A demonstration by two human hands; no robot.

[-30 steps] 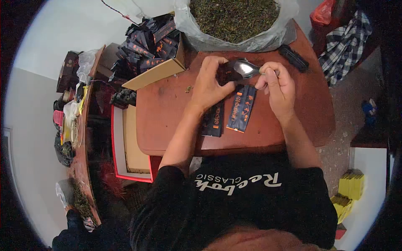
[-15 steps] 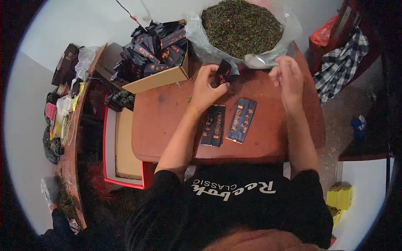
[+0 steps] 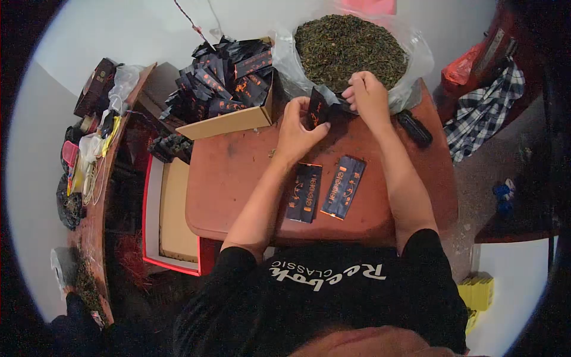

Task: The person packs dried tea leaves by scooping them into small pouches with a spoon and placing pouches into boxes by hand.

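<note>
My left hand pinches a black packet with orange print upright, its top end near the bag. Just right of the packet, my right hand has its fingers curled together at the front rim of a clear plastic bag. The metal spoon seen in that hand earlier is mostly hidden now. Dark, loose dried leaves fill the bag. Two flat black packets lie side by side on the red-brown table, one on the left and one on the right.
A cardboard box heaped with black packets stands at the back left. A black object lies right of the bag. Beside the table are a red-edged box and a cluttered shelf. A person's sleeve shows lower left.
My right hand went from the packet's mouth right to the bag, then back left toward the packet. The spoon dipped to the bag's edge and is now mostly out of sight. The view shifted.
</note>
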